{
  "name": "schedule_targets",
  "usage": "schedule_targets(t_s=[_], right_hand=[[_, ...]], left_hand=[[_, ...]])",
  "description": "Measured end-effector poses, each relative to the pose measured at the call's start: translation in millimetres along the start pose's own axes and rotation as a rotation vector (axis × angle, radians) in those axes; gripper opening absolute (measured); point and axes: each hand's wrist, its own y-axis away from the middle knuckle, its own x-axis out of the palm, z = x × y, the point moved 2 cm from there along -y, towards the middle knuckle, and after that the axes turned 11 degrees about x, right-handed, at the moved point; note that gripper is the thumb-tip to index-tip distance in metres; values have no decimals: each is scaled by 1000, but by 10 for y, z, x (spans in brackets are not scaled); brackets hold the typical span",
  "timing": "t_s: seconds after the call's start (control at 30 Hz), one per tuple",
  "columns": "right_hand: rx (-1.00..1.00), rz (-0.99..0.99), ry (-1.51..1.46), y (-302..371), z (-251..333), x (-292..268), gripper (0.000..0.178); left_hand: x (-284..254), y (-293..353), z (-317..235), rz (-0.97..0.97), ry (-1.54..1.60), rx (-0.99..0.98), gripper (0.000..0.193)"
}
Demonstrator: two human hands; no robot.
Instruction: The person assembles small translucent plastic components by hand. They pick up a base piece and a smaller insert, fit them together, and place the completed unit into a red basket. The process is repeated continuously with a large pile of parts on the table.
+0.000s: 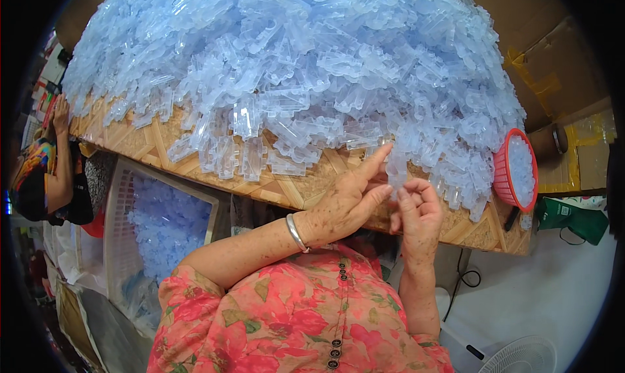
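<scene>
From afar, I have the right hand [420,218] pinching a translucent plastic piece [396,170] by its lower end, likely to steady it, above the bench [283,191]. The left hand [348,202] spreads thumb and forefinger alongside; contact I can't tell. The plastic heap [293,60] lies within reach.

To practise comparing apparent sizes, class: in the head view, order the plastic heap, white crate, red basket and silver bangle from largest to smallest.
1. Plastic heap, running past the top edge
2. White crate, even though partly hidden
3. Red basket
4. Silver bangle, a thin band
</scene>
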Motion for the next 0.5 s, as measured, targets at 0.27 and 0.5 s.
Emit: schedule_targets(t_s=[0.27,0.5], right_hand=[[-337,-240,554,61,181,-73,21],[-590,-471,1056,-324,395,-228,31]], left_hand=[[5,-22,52,-158,812,-399,55],[-7,-15,-3,-98,588,-376,62]])
